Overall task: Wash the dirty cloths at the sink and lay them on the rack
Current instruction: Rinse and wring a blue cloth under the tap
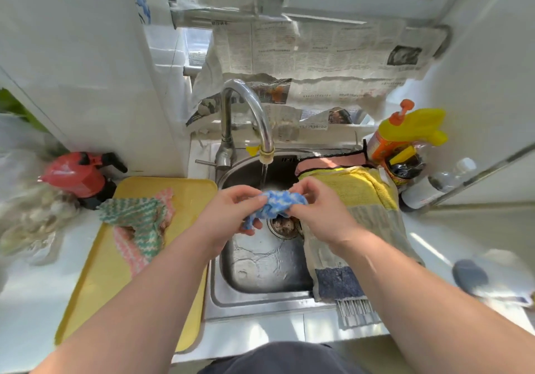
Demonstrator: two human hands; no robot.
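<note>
**A:** The left hand (228,214), what did it have?

**B:** It pinched the left end of the blue cloth (275,204), fingers curled round the bunched fabric. The right hand (321,211) pinched the other end the same way. The cloth ran crosswise between the 2 hands, long axis left to right, its slack drooping toward the left hand.

**A:** And where did that put the cloth?

**B:** Over the sink (260,272), above the drain strainer (285,226), with the thin stream of water (264,173) falling at its far edge.

**A:** Which way did the rack lie?

**B:** To the right. The rack (357,312) bridged the sink's right side, its slats showing only at the near end under a yellow towel (356,191). The right hand was just beside it and plainly the nearer of the 2, so laying the cloth down looked like a short swing rightward.

**A:** And the left side?

**B:** The left hand was nearer the yellow tray (95,301), where a green cloth (136,217) and a pink cloth (130,250) lay crumpled and overlapping, seemingly unwashed.

**A:** Beyond that?

**B:** The faucet (254,110) arched over from the back, and a yellow bottle (405,133) stood past the rack's far end.
</note>
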